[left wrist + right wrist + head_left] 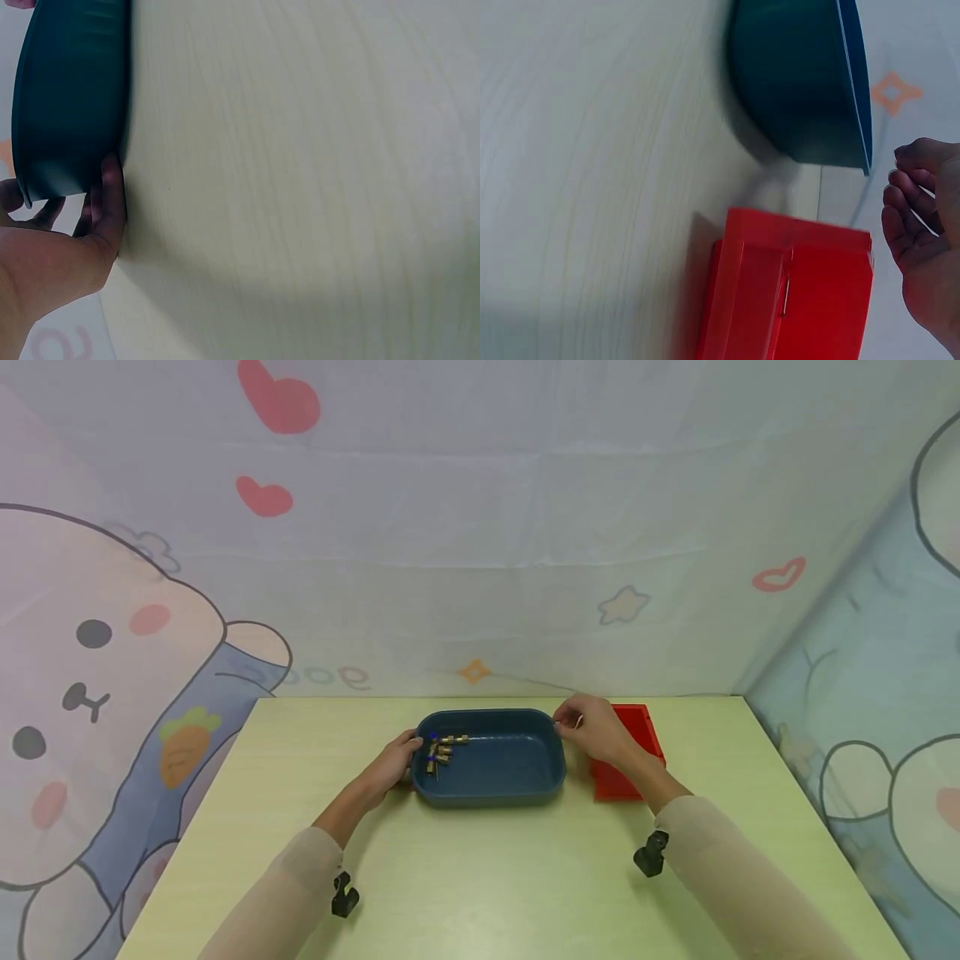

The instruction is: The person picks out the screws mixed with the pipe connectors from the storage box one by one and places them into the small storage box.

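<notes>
A dark blue oblong basin (pixel 502 799) stands on the table, with several small brass fittings (pixel 445 750) lying in its left end. My left hand (pixel 392 762) grips that end, its thumb at the rim and its fingers against the outer wall (pixel 67 127). Past the basin's far right corner hovers my right hand (pixel 596 728), fingers curled and thumb tip close to the index finger (pixel 922 202). Whether it pinches something tiny cannot be made out. Beneath and beside it sits a red open box (pixel 618 785), where a thin brass-coloured pin (pixel 785 296) shows.
The pale wooden table (pixel 480 877) ends at a hanging patterned cloth (pixel 465 610) close behind the basin. More cloth hangs along the right side. A small gap separates the basin from the red box.
</notes>
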The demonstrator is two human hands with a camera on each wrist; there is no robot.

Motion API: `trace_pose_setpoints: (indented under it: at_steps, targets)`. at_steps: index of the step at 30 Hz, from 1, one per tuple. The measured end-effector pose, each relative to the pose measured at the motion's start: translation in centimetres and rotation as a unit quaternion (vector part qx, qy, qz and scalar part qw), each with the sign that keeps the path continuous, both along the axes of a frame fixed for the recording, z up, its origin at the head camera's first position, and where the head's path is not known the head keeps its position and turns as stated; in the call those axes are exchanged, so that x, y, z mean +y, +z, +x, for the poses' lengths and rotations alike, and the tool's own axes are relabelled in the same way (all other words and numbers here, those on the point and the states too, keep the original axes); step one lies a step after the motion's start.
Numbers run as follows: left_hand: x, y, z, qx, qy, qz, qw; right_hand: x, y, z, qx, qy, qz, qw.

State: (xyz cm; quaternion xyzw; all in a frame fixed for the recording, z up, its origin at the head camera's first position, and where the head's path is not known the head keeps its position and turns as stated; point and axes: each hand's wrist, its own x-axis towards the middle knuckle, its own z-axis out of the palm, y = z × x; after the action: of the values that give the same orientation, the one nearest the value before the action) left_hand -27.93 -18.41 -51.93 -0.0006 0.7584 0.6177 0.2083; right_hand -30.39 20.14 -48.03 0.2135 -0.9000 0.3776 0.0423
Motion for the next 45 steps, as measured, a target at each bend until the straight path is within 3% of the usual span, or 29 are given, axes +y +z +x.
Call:
trace_pose_setpoints:
  at_steps: [9,23,36,45]
  targets:
    - [-0.2,0.0,0.1,0.002,0.001,-0.001,1.0,-2.6,-0.4,-0.2,0.007,0.034,-0.004,0.9994]
    - [0.0,0.1,-0.1,-0.004,0.002,0.004,1.0,-5.7,-0.1,-0.3,0.011,0.038,-0.011,0.9992]
    - [0.1,-0.1,-0.1,-0.005,-0.001,0.001,1.0,-8.6,-1.1,-0.2,-0.011,0.045,-0.025,0.9986]
    - [0.0,-0.2,-0.2,-0.007,0.002,0.002,1.0,-10.0,-2.1,0.0,0.002,0.055,0.012,0.9984]
